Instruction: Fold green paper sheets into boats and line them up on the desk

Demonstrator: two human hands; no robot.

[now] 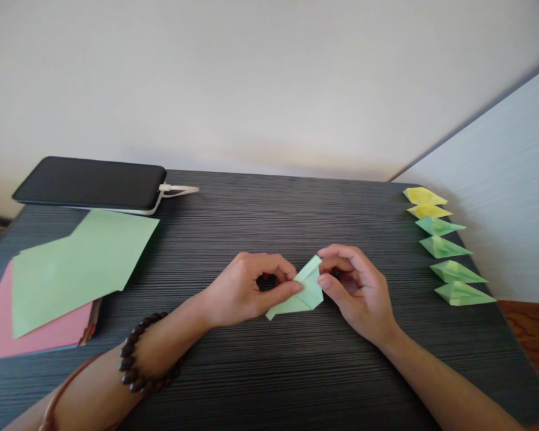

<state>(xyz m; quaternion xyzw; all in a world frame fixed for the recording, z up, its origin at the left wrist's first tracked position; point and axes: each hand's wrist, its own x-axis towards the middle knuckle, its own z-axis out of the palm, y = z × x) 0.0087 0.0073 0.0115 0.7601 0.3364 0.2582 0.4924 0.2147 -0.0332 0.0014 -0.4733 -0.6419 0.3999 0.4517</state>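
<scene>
A piece of light green folded paper (312, 291), with creased flaps and a narrow folded strip along its upper side, is held above the table in front of me. My left hand (247, 287) pinches its left part, thumb on top and fingers curled behind. My right hand (359, 290) is at its right edge, thumb tip and curled fingertips touching the paper near the upper corner. The fingers' undersides are hidden. A dark beaded bracelet (132, 353) circles my left wrist.
Left on the dark table (269, 209) lie green sheets (85, 263) over a pink sheet (4, 323). Behind them is a black phone-like device (92, 179) with a white cable (179, 190). Several folded yellow (424, 196) and green paper pieces (458, 272) line the right edge.
</scene>
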